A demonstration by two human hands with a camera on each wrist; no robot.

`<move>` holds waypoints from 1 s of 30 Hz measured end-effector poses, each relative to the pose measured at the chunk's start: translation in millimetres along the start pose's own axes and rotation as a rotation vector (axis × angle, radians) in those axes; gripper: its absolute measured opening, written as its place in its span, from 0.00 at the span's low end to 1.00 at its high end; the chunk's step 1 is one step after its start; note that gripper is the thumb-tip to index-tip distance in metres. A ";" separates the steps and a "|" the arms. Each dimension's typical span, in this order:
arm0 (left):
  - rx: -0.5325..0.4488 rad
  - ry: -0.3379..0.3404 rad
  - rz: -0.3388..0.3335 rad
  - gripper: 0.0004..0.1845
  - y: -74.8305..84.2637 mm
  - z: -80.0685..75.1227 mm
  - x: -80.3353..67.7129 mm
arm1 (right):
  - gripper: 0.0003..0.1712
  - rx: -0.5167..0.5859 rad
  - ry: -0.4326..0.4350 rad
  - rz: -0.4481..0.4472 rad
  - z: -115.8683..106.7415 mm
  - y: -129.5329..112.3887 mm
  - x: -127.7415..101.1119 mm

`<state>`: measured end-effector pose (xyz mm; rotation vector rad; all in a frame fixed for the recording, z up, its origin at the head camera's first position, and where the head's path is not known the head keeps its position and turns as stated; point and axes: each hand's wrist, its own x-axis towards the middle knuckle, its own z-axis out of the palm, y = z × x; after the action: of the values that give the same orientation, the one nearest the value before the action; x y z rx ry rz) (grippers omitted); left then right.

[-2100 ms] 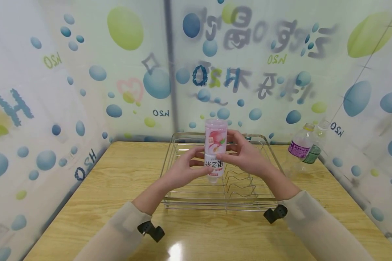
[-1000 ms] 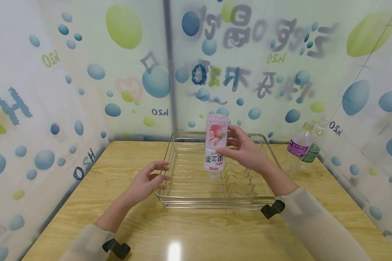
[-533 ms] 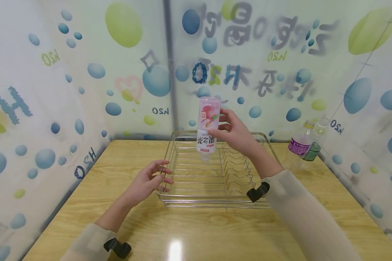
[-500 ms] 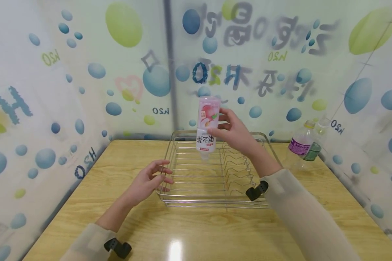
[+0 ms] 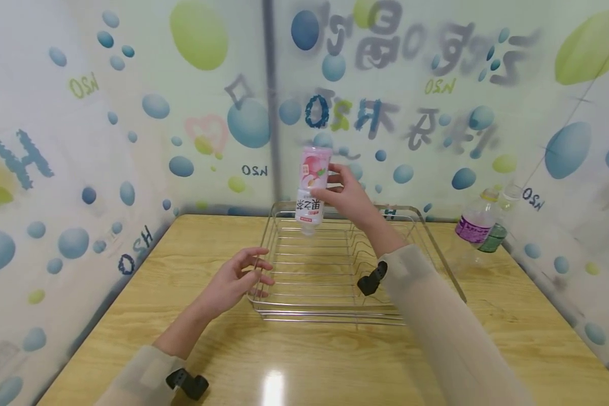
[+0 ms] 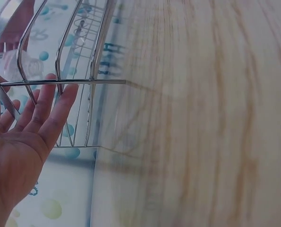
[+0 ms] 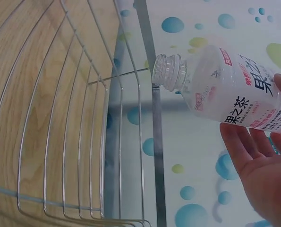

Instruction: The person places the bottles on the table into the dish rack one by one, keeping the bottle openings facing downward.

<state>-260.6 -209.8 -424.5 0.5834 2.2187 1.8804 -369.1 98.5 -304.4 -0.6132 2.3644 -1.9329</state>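
In the head view my right hand [image 5: 352, 197] grips a clear plastic drink bottle [image 5: 312, 183] with a pink peach label, above the back left part of a wire dish rack [image 5: 312, 255]. The bottle is upside down and slightly tilted. The right wrist view shows its bare threaded neck [image 7: 168, 72] without a cap, near the rack's rim; part of the bottle is cut off by the frame edge. My left hand [image 5: 233, 283] is at the rack's left side. In the left wrist view its fingers [image 6: 60, 109] lie extended against the side wires, the thumb partly cut off.
Two more bottles stand at the table's back right, one with a purple label [image 5: 473, 228] and one with a green label [image 5: 494, 237]. The rack has wavy wire dividers [image 5: 365, 248] on its right half. A patterned curtain [image 5: 426, 113] encloses the wooden table [image 5: 314, 361].
My left hand let go of the bottle and moved left to the rack's side. My right hand raised the bottle, then carried it left and farther back. The rack stays in place.
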 end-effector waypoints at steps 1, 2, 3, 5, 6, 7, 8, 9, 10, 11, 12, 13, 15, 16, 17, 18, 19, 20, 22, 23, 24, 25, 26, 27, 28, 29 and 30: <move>-0.001 0.000 -0.002 0.28 0.4 0.4 0.2 | 0.50 0.002 0.003 0.006 1.7 2.3 2.6; -0.003 0.000 -0.003 0.28 0.8 0.8 0.4 | 0.50 0.005 0.005 0.009 3.5 4.2 4.9; -0.007 0.000 -0.004 0.29 1.1 1.2 0.5 | 0.50 0.004 0.007 0.013 5.2 6.4 7.1; -0.014 0.000 -0.005 0.29 1.6 1.7 0.6 | 0.50 0.000 0.011 0.020 8.3 11.6 11.7; -0.016 0.000 -0.006 0.29 1.7 1.8 0.7 | 0.49 0.001 0.012 0.022 9.8 14.3 13.9; -0.016 0.001 -0.008 0.29 2.0 2.1 0.6 | 0.49 0.001 0.015 0.024 11.3 16.7 16.1; -0.016 0.001 -0.009 0.29 2.0 2.2 0.7 | 0.49 0.006 0.016 0.025 13.0 18.4 17.8; -0.016 0.001 -0.010 0.29 1.9 2.1 0.8 | 0.49 0.010 0.017 0.026 14.3 20.3 19.5; -0.014 0.001 -0.013 0.29 1.8 2.1 0.9 | 0.49 0.012 0.018 0.027 15.6 22.0 21.1; -0.013 0.001 -0.015 0.29 1.8 2.1 0.9 | 0.49 0.012 0.020 0.029 17.3 22.8 22.2; -0.011 0.002 -0.015 0.29 1.8 1.8 0.9 | 0.49 0.014 0.021 0.030 18.9 23.5 23.5; -0.010 0.002 -0.016 0.30 1.5 1.5 1.0 | 0.49 0.015 0.023 0.033 20.5 24.2 25.1; -0.008 0.002 -0.017 0.30 1.1 0.6 0.8 | 0.49 0.023 0.028 0.036 24.1 26.2 28.4; -0.005 0.001 -0.017 0.30 1.4 0.6 0.7 | 0.49 0.026 0.033 0.039 25.7 26.9 29.8; -0.003 0.000 -0.017 0.30 1.7 0.6 0.6 | 0.49 0.036 0.037 0.041 27.3 27.5 31.1; -0.001 -0.002 -0.017 0.30 1.9 0.5 0.6 | 0.49 0.044 0.043 0.042 28.9 28.5 32.7; 0.000 -0.004 -0.018 0.30 2.1 0.4 0.5 | 0.49 0.050 0.047 0.044 30.7 29.5 34.2; 0.001 -0.005 -0.020 0.30 2.4 0.4 0.4 | 0.49 0.053 0.049 0.044 32.6 30.7 35.5; 0.003 -0.007 -0.022 0.30 2.6 0.2 0.3 | 0.49 0.053 0.050 0.046 36.4 32.8 37.1; 0.003 -0.008 -0.023 0.30 2.6 0.0 0.4 | 0.48 0.049 0.051 0.048 38.2 34.4 37.8; 0.004 -0.010 -0.023 0.30 2.4 -0.3 0.5 | 0.48 0.045 0.051 0.052 39.8 36.6 38.3; 0.004 -0.012 -0.024 0.30 2.2 -0.5 0.7 | 0.48 0.042 0.051 0.057 41.4 39.1 38.6; 0.005 -0.013 -0.025 0.30 2.1 -0.7 0.8 | 0.48 0.037 0.052 0.065 42.8 41.8 38.4; 0.005 -0.015 -0.025 0.30 2.0 -0.8 1.1 | 0.48 0.035 0.051 0.074 44.1 44.7 38.2; 0.006 -0.017 -0.025 0.30 1.8 -1.0 1.2 | 0.48 0.032 0.049 0.083 45.4 48.0 38.4; 0.009 -0.016 -0.026 0.30 1.7 -1.2 1.1 | 0.48 0.022 0.045 0.093 46.9 50.8 38.4; 0.011 -0.016 -0.026 0.30 1.5 -1.5 0.8 | 0.49 0.014 0.038 0.101 48.4 53.7 38.7</move>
<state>-261.6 -210.7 -422.7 0.5660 2.2177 1.8456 -407.1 49.1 -357.7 -0.4509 2.3519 -1.9344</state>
